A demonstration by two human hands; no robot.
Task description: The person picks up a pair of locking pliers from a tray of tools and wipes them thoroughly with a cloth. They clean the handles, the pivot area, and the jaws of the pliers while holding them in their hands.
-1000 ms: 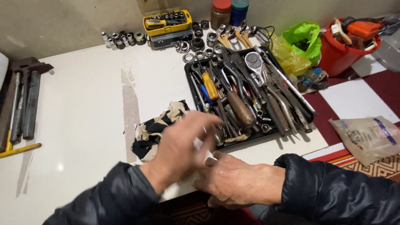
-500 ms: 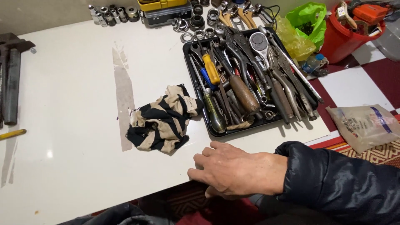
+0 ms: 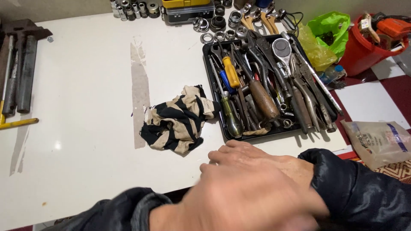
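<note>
Since half a second ago the left hand (image 3: 252, 201) has swung back in, blurred, over the right hand (image 3: 257, 160), which lies flat, fingers loosely spread, holding nothing; left fingers: cannot tell. Nearest, just left on the white table (image 3: 85, 128): a striped rag (image 3: 177, 119), soft, light, pinch any fold. Right of it, a black tray (image 3: 214, 98) packed with screwdrivers, pliers, wrenches. Far right, a red bucket (image 3: 359, 53) holding tools.

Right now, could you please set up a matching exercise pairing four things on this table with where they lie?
Things:
1. rag
2. tray
3. sockets
4. yellow bar

Places:
A. left edge of the table
B. far edge, in a row
C. middle, just left of the tray
D. right side, full of tools

Pairs: 1-C, 2-D, 3-B, 4-A
</note>
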